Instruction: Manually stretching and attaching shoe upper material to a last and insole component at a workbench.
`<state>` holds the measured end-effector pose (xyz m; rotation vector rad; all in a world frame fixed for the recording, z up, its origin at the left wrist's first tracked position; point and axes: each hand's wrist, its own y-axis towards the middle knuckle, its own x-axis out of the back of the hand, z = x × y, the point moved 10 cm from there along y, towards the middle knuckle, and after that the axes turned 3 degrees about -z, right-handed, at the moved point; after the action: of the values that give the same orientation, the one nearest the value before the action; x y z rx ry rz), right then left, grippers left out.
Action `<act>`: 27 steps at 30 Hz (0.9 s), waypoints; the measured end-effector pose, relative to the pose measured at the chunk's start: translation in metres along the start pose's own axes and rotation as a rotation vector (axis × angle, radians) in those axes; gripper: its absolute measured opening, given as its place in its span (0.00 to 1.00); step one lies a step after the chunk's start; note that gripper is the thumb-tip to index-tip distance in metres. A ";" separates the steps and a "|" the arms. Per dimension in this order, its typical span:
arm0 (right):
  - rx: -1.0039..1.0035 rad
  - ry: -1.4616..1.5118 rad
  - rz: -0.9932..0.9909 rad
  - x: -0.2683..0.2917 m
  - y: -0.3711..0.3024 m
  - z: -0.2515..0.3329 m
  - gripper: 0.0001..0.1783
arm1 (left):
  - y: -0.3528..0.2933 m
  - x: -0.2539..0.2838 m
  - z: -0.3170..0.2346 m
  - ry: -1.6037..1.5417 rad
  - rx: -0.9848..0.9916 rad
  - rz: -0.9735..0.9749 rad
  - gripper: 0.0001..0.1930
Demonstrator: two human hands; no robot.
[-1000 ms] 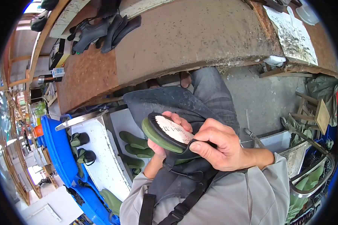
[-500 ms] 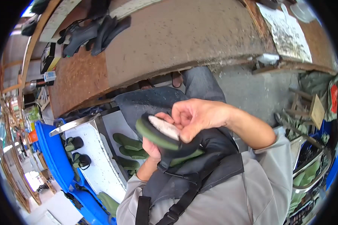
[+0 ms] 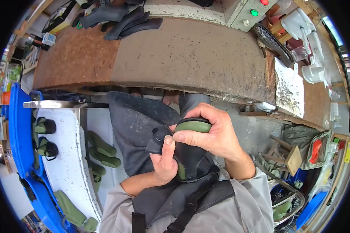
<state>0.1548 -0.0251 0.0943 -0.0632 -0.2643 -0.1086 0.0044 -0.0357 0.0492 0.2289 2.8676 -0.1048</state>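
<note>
Green-and-black shoe point(image 3: 191, 157) is held over the dark apron point(image 3: 130, 128), its rounded end clasped by the right hand point(image 3: 219, 136), seemingly for steadiness; a black flap point(image 3: 155, 145) is apparently pinched by the left hand point(image 3: 165, 165). Beyond, a brown workbench point(image 3: 190, 54) is seen.

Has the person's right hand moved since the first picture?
Yes. Though the view itself has shifted, the right hand now appears farther forward, closer to the front edge of the workbench.
</note>
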 end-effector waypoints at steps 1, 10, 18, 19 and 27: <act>-0.008 -0.017 0.007 -0.001 -0.002 0.000 0.24 | 0.002 -0.009 -0.005 -0.027 -0.030 0.088 0.14; 0.007 -0.022 -0.118 0.006 -0.012 0.007 0.13 | -0.004 -0.016 -0.008 -0.095 -0.029 0.177 0.17; 0.201 -0.098 -0.110 0.002 -0.013 0.029 0.13 | -0.008 -0.002 -0.004 -0.163 0.021 0.127 0.15; 0.199 -0.097 -0.100 0.005 -0.011 0.025 0.13 | -0.005 0.002 -0.007 -0.163 0.023 0.117 0.15; 0.515 0.501 0.212 0.003 -0.016 0.021 0.19 | -0.008 -0.019 -0.065 0.194 -0.371 0.294 0.05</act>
<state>0.1508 -0.0399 0.1158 0.4428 0.2209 0.1566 0.0051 -0.0406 0.1173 0.6057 2.9298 0.5260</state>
